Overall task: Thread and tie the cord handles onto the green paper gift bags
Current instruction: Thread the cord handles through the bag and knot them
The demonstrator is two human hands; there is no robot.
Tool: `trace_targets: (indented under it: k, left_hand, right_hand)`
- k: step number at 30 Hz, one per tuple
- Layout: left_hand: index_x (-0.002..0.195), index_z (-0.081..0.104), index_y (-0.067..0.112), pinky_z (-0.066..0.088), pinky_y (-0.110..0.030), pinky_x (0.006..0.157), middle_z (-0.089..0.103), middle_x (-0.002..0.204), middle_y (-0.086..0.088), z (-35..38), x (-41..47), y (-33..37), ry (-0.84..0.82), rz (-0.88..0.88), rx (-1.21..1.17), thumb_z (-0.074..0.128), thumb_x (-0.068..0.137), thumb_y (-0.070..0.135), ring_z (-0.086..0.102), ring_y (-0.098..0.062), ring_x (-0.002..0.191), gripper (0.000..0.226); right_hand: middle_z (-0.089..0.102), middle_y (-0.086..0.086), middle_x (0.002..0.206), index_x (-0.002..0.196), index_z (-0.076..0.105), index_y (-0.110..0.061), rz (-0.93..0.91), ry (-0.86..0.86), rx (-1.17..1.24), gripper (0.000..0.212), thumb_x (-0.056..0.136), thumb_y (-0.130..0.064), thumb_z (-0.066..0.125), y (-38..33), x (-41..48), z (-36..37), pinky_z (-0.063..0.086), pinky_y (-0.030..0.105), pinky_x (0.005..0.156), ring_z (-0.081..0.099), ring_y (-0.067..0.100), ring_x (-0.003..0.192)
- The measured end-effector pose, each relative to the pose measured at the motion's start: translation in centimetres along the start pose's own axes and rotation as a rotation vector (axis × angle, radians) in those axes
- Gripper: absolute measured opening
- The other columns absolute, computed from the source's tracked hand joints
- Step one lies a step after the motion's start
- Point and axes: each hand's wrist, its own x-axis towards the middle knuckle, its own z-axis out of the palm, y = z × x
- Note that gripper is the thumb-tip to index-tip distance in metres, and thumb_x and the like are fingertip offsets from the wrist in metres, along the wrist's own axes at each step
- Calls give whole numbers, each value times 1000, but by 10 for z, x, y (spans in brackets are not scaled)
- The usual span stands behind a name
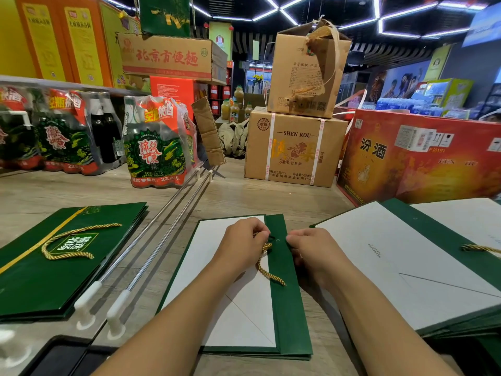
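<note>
Two hands are meeting over the middle bag (284, 316), which is lying flat by the near edge of the wooden surface (244, 191), white inside facing up, green fold strip running along its right side; the left hand (242, 246) is pinching the gold cord (267, 268) with curled fingers at the hole near the strip's far end; the cord's loose length is trailing back across the strip toward the near edge; the right hand (311, 249) is gripping the strip's right edge with curled fingers, just beside the hole; a left bag (40, 280) is lying toward the left edge, its loop (67, 240) resting on top; two rods (166, 234) are lying between these bags; a stack (393, 267) of bags is sitting toward the right edge; boxes (292, 150) are standing along the far side.
</note>
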Motion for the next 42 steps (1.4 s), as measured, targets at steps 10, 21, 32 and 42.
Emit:
trace_targets:
  k: [10, 21, 32, 42]
  left_hand:
    - [101, 70, 22, 41, -13, 60, 68, 91, 8, -1, -2, 5, -5, 51, 34, 57, 102, 23, 61, -4, 81, 13]
    - [101, 71, 22, 43, -12, 63, 68, 92, 7, 1, -6, 11, 9, 142, 83, 63, 99, 32, 60, -5, 83, 13]
    - [97, 65, 21, 50, -17, 65, 67, 93, 6, -1, -6, 14, 56, 93, -59, 63, 99, 29, 63, -9, 85, 8]
    - [106, 69, 20, 58, -19, 68, 70, 100, 4, -11, -7, 14, -6, 51, -236, 62, 100, 22, 67, -13, 92, 9]
  right_hand:
    - [73, 12, 79, 87, 75, -1, -117, 84, -96, 23, 99, -18, 66, 4, 6, -1, 53, 27, 56, 66, 16, 65]
    - [75, 11, 81, 86, 76, -7, -253, 51, -65, 9, 92, -12, 72, 4, 3, 0, 55, 25, 54, 71, 13, 65]
    - [77, 15, 94, 103, 77, -10, -198, -216, 145, 27, 99, -1, 52, -4, -4, -5, 58, 30, 67, 73, 20, 77]
    - [78, 11, 97, 112, 75, -13, -332, -213, 95, 18, 96, -14, 68, 2, -3, -6, 62, 31, 73, 77, 25, 88]
